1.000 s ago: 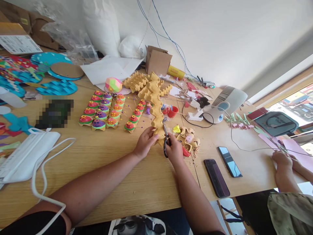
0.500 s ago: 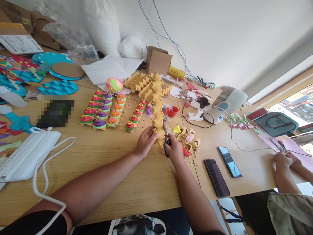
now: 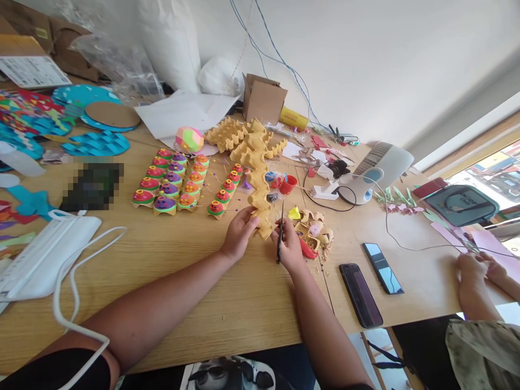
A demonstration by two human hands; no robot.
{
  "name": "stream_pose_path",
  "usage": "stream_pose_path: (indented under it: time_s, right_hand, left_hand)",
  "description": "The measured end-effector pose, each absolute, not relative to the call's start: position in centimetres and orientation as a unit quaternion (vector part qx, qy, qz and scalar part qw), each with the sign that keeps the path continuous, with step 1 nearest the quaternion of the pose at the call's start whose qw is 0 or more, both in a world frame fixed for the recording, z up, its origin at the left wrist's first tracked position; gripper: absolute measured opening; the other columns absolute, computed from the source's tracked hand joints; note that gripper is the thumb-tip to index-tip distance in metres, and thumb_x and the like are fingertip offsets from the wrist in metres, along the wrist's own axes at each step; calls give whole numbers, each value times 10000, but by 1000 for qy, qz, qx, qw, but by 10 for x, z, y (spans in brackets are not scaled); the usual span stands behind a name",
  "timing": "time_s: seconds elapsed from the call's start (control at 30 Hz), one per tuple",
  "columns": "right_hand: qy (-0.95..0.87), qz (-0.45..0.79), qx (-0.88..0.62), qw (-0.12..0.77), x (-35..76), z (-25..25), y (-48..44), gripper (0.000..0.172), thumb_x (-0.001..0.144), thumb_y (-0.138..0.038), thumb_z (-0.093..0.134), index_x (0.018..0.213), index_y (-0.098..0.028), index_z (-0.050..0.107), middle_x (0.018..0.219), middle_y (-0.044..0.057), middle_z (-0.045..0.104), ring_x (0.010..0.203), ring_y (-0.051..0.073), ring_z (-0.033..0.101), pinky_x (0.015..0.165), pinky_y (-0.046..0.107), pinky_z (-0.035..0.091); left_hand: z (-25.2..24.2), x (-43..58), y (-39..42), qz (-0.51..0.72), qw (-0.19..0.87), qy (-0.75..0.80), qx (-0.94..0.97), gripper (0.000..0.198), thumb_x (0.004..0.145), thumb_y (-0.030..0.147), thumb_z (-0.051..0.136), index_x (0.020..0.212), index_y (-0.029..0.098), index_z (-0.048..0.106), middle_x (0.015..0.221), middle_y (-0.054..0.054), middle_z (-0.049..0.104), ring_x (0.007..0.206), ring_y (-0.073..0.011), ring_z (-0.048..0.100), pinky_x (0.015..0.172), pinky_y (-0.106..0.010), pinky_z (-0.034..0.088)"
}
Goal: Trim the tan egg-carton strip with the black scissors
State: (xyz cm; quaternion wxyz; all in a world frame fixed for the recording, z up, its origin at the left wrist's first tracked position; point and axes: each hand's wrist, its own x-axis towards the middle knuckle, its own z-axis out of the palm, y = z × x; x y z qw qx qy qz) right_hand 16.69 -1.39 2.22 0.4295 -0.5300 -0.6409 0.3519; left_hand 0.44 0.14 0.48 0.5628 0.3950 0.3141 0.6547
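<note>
My left hand (image 3: 239,234) grips the near end of a long yellow egg carton strip (image 3: 260,181), thumb on top. My right hand (image 3: 289,244) is closed round the handles of dark scissors (image 3: 280,234). Their blades point away from me, just right of the strip and apart from it. Beyond the strip lie more yellow egg carton pieces (image 3: 227,135). To the left stand rows of egg carton cups painted with faces (image 3: 170,183), and a shorter red and green row (image 3: 225,192). Carton scraps (image 3: 317,230) lie right of my right hand.
Two phones (image 3: 361,295) lie to the right. Behind them are a white fan (image 3: 379,172) and a red cup (image 3: 288,184). A white power strip (image 3: 51,254) with a looping cable lies left. Another person's hands (image 3: 473,268) rest at the far right edge.
The scissors have come away from the carton strip's right edge and turned, now edge-on beside it. My left hand still holds the strip, which has shifted slightly.
</note>
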Motion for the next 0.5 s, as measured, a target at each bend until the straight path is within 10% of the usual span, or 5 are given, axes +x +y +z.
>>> stream_pose_path:
  time_s: [0.5]
  right_hand:
    - [-415,591,-364,588,163,28,-11,423,763,-298,840,1088,-279,571,944,-33,643,863,135,625,785,276,477]
  left_hand:
    - [2,7,-3,594,617,290,428,497,859,417,746,1271,158,647,1231,-114,742,1109,-258,703,933,-352,554]
